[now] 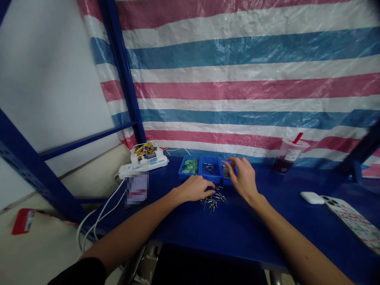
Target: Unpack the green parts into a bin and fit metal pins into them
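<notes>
Here's a loose heap of thin, silvery metal pins [219,195], lying on the glossy blue counter [237,229] just in front of the open blue plastic middle bin [211,179]. The left hand [194,187] bends down at the heap, fingers curled; whether they pinch a pin, I can't tell. Over at the blue plastic right-hand bin [227,181], the right hand [244,178] arches, thumb and forefinger bent, any grip too small to make out. These pins look light, stiff, sturdy, probably slick: best pinched singly, mid-shaft.
</notes>
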Motion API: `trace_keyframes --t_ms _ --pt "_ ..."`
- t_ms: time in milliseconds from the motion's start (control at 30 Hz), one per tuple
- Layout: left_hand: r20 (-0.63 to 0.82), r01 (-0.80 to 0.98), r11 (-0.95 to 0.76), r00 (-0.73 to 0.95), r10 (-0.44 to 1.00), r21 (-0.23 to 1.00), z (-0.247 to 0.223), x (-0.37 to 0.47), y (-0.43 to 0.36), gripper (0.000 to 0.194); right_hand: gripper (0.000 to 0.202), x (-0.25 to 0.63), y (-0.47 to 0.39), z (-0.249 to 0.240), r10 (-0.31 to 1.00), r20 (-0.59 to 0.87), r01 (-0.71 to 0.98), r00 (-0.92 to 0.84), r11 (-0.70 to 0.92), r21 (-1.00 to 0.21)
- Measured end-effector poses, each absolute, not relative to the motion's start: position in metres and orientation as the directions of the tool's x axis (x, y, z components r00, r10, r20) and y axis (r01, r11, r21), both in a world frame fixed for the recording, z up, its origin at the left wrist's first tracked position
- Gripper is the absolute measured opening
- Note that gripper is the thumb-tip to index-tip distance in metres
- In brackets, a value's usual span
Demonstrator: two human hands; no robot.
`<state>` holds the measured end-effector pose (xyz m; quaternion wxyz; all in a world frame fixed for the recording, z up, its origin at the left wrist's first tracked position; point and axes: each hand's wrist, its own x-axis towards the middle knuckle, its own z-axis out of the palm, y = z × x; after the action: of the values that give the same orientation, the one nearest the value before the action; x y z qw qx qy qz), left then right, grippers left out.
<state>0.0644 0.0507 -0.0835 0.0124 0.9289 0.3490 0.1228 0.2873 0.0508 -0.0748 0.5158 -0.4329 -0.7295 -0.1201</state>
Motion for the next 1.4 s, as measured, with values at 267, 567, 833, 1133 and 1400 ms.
trace_keyframes --t_ms 267,567,833,1133,1400 --pt "0.176 0.707 -0.701 0.682 0.710 0.093 -0.085 0.064 0.050 0.041 0.029 0.284 0.054 -0.085 0.641 0.727 0.768 -0.244 0.586 -0.259" --pt "0.154 0.741 -0.669 0.656 0.739 0.055 -0.089 0.069 0.046 0.036 0.025 0.278 0.048 -0.085 0.680 0.648 0.769 -0.344 0.600 -0.222" --pt "0.200 0.759 -0.647 0.624 0.756 0.076 -0.092 0.070 0.046 0.033 0.023 0.279 0.049 -0.087 0.692 0.615 0.765 -0.378 0.607 -0.213" --pt "0.179 0.762 -0.644 0.626 0.759 0.063 -0.090 0.071 0.045 0.026 0.024 0.279 0.048 -0.085 0.704 0.591 0.771 -0.394 0.603 -0.204" --pt "0.138 0.767 -0.631 0.617 0.775 0.112 -0.087 0.069 0.047 0.022 0.023 0.279 0.049 -0.086 0.707 0.578 0.771 -0.407 0.606 -0.198"
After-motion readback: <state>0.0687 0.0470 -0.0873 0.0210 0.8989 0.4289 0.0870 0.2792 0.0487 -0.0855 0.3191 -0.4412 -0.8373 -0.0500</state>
